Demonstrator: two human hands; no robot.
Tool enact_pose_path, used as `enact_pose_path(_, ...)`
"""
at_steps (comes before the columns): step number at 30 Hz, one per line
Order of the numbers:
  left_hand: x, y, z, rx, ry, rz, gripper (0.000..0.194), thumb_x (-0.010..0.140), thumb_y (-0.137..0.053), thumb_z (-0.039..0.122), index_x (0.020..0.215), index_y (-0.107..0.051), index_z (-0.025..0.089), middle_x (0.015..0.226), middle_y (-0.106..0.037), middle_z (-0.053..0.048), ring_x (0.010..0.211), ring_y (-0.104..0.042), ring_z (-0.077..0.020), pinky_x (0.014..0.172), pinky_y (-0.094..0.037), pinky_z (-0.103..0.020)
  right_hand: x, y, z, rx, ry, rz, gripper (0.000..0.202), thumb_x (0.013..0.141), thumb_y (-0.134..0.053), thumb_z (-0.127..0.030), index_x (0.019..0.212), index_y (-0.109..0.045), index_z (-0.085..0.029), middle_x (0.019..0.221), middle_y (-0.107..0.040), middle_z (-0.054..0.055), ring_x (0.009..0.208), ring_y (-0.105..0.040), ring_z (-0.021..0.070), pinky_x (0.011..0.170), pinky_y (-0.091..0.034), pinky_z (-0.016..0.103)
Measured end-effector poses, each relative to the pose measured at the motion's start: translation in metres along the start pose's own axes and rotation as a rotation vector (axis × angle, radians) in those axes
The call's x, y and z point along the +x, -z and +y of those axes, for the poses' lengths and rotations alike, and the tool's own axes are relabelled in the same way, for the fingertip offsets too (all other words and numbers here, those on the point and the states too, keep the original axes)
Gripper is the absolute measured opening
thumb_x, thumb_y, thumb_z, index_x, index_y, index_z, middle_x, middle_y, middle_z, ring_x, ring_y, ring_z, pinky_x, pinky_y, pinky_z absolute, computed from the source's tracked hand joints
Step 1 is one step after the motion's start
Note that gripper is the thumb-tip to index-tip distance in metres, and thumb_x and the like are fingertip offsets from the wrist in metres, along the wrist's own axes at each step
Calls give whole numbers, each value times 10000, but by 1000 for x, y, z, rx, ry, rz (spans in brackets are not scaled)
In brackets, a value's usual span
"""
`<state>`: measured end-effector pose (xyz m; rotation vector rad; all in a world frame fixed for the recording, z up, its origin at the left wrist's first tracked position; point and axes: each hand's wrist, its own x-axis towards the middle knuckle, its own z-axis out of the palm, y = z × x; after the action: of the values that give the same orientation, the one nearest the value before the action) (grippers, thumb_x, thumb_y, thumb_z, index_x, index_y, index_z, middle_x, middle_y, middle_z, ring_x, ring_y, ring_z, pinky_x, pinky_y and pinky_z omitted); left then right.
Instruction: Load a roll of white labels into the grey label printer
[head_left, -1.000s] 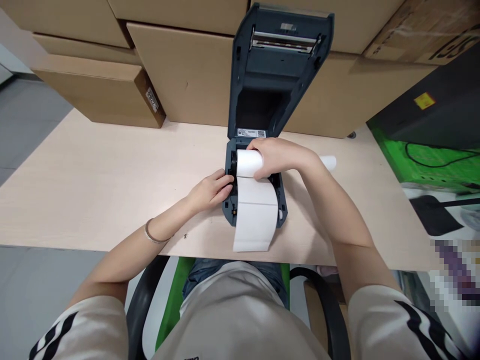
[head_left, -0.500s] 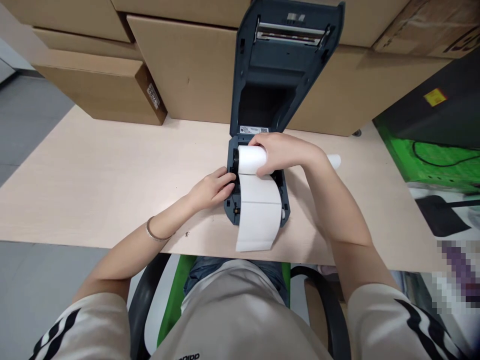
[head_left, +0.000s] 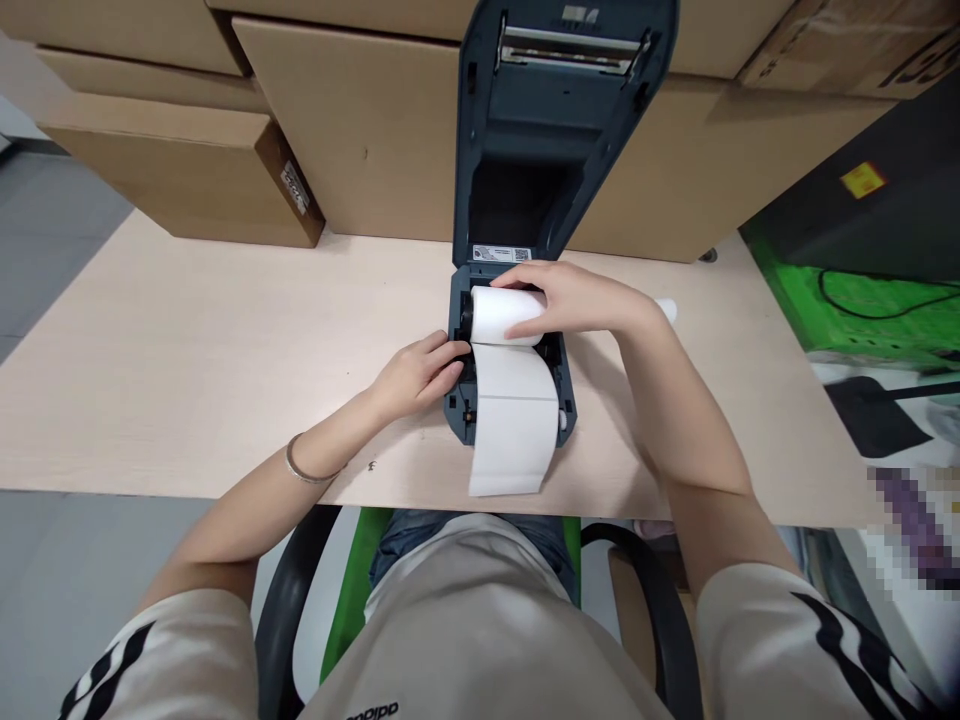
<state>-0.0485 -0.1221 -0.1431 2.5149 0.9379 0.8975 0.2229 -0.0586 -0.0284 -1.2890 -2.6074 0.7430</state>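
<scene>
A dark blue-grey label printer (head_left: 568, 400) stands on the table with its lid (head_left: 551, 110) raised. Inside lies a white label roll (head_left: 499, 315), and its loose strip (head_left: 516, 430) runs forward over the printer's front toward the table edge. My right hand (head_left: 574, 298) is on the roll, fingers over its top and thumb on its near side. My left hand (head_left: 420, 375) rests at the printer's left side, its fingertips on the inner left edge near the roll's holder; its fingers are slightly apart and hold nothing.
Cardboard boxes (head_left: 360, 130) stand behind the printer, with a smaller box (head_left: 172, 170) at the back left. A white cylinder (head_left: 667, 310) lies partly behind my right wrist. At the right are a green surface (head_left: 862, 310) with a black cable and a dark box (head_left: 855, 220).
My right thumb and fingers have shifted slightly on the roll, and more of its right part shows. The whole view has moved a little. My left hand stays at the printer's side.
</scene>
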Motion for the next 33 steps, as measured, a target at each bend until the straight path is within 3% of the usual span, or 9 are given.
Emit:
enact_pose_path(5, 1, 5, 5, 48, -3, 11, 468, 1116, -307, 488, 1305, -617, 192, 890, -627, -47, 758, -619, -201, 724, -536, -329, -47, -5, -11, -10, 49, 294, 459, 975, -537, -476, 1360, -674, -267, 1415, -681, 91, 1344, -615, 328, 1112, -507, 499)
enact_pose_path(8, 2, 6, 6, 65, -36, 27, 462, 1118, -313, 457, 1299, -632, 176, 903, -642, -61, 785, -621, -211, 747, -535, -336, -77, -31, -28, -123, 104, 217, 551, 958, -572, -516, 1449, -629, -271, 1463, -677, 88, 1400, -599, 341, 1237, -418, 564)
enact_pose_path(11, 3, 7, 5, 83, -75, 19, 443, 1117, -323, 412, 1195, -690, 178, 871, -615, -61, 774, -597, -212, 720, -516, -330, -92, -70, -42, -214, 198, 109, 752, 921, -621, -597, 1560, -536, -210, 1617, -543, 124, 1508, -516, 338, 1310, -348, 597)
enact_pose_path(14, 4, 8, 3, 92, -98, 39, 421, 1112, -345, 398, 1121, -702, 177, 837, -586, -52, 751, -567, -211, 702, -501, -330, -96, -101, -47, -293, 294, 187, 749, 969, -600, -548, 1541, -540, -68, 1623, -522, 178, 1534, -488, 339, 1305, -381, 563)
enact_pose_path(16, 5, 7, 2, 81, -105, 43, 418, 1113, -340, 398, 1104, -693, 174, 828, -573, -46, 734, -550, -205, 689, -495, -326, -97, -108, -46, -322, 316, 248, 716, 987, -598, -516, 1518, -556, -37, 1606, -541, 189, 1523, -499, 347, 1289, -409, 553)
enact_pose_path(28, 7, 7, 3, 17, -130, 50, 368, 1117, -363, 384, 1086, -660, 168, 817, -535, -23, 684, -524, -176, 637, -473, -297, -101, -100, -45, -326, 339, 269, 756, 995, -603, -591, 1499, -574, -29, 1595, -550, 200, 1493, -524, 379, 1230, -457, 574)
enact_pose_path(31, 7, 6, 2, 10, -131, 45, 357, 1111, -367, 371, 1073, -662, 173, 817, -536, -25, 686, -523, -180, 644, -477, -300, -90, -83, -39, -230, 360, 280, 523, 1079, -485, -506, 1368, -691, -122, 1422, -714, 125, 1357, -651, 301, 1193, -482, 513)
enact_pose_path(33, 7, 5, 1, 5, -130, 40, 349, 1104, -372, 368, 1060, -662, 178, 817, -538, -28, 699, -529, -188, 654, -482, -306, -73, -68, -33, -191, 293, 316, 406, 1099, -446, -388, 1285, -731, -166, 1289, -779, 90, 1233, -710, 264, 1122, -513, 471)
